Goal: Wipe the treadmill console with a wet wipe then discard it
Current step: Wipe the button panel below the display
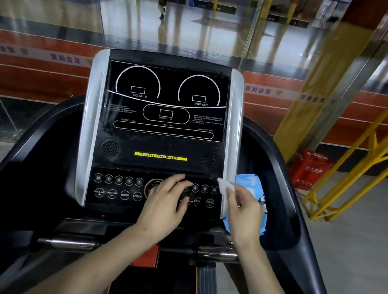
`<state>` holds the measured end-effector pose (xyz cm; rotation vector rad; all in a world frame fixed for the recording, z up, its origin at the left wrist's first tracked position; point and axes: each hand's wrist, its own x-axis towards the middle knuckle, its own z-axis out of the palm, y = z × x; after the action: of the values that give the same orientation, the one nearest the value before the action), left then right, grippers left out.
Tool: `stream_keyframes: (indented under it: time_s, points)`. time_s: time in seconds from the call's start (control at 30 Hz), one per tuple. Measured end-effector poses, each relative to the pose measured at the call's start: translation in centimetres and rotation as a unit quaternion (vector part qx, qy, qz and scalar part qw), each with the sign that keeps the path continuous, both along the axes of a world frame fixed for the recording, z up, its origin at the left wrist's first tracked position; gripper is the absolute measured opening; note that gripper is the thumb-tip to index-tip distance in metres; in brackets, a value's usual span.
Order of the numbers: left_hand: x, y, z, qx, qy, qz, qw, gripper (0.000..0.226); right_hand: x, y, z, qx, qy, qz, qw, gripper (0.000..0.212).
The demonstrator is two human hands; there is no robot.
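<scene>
White and limp, the wet wipe (pixel 223 187) sits pinched between thumb and fingertips of the right hand (pixel 243 212), right of centre in the frame, just off the lower right corner of the treadmill console (pixel 164 116). It looks partly crumpled, one corner poking up toward the silver side trim. I'd judge it feather-light and floppy, damp enough to cling to skin and to glide on the glossy black panel. It may tear or ball up if dragged by one corner. Better, I think, to spread it flat under several fingers than to keep it by the edge as now.

Lower centre, the left hand (pixel 166 203) lies over the button panel (pixel 118 187), fingers loosely spread and holding nothing; whether they actually press the keys I cannot tell, as the fingertips are blurred.

Behind the right hand, in the recess beside the console, lies a blue wipe packet (pixel 254 182), mostly hidden, so what remains inside cannot be seen. Further right, on the floor by the yellow railing (pixel 369 159), stands a red box (pixel 311 170), closed, contents unknown. No bin for discarding shows anywhere in view.
</scene>
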<state>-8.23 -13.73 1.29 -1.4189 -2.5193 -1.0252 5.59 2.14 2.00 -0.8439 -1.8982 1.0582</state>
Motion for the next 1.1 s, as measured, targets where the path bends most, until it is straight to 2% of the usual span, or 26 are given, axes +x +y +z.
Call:
stream_keyframes:
  time_s: [0.1,0.17,0.3,0.37,0.47,0.6,0.73,0.9,1.1]
  points:
    - [-1.1,0.5,0.3,-0.094,0.077,-0.003,0.993,0.058,-1.5,1.6,-1.2,0.246,0.001,-0.047,0.968,0.027]
    - [-1.9,0.7,0.2,-0.155,0.107,0.004,0.982,0.066,-2.7,2.6,-3.2,0.339,-0.032,-0.015,0.940,0.031]
    - [-2.8,0.4,-0.6,-0.206,0.139,0.005,0.969,0.070,-3.4,2.0,-6.8,0.357,-0.112,0.043,0.926,0.031]
    - [-3.1,0.2,-0.9,-0.217,0.149,-0.001,0.965,0.069,-2.9,1.0,-7.7,0.352,-0.136,0.063,0.924,0.044]
    - [-3.7,-0.2,-1.1,-0.226,0.171,-0.008,0.959,0.073,-1.7,-0.1,-8.7,0.350,-0.230,0.081,0.905,0.065]
    - [-4.0,-0.8,-1.5,-0.234,0.169,0.003,0.957,0.074,0.2,-1.9,-10.4,0.339,-0.316,0.112,0.879,0.074]
    - [-4.1,-0.8,-1.6,-0.237,0.174,-0.003,0.956,0.078,0.2,-2.4,-10.7,0.334,-0.341,0.115,0.871,0.078]
    - [-4.4,-1.1,-1.5,-0.225,0.178,0.003,0.958,0.076,-3.5,-1.3,-7.5,0.303,-0.326,0.097,0.890,0.080]
    - [-4.4,-1.9,-1.6,-0.239,0.169,0.029,0.956,0.074,0.7,-4.1,-11.4,0.312,-0.357,0.139,0.869,0.079]
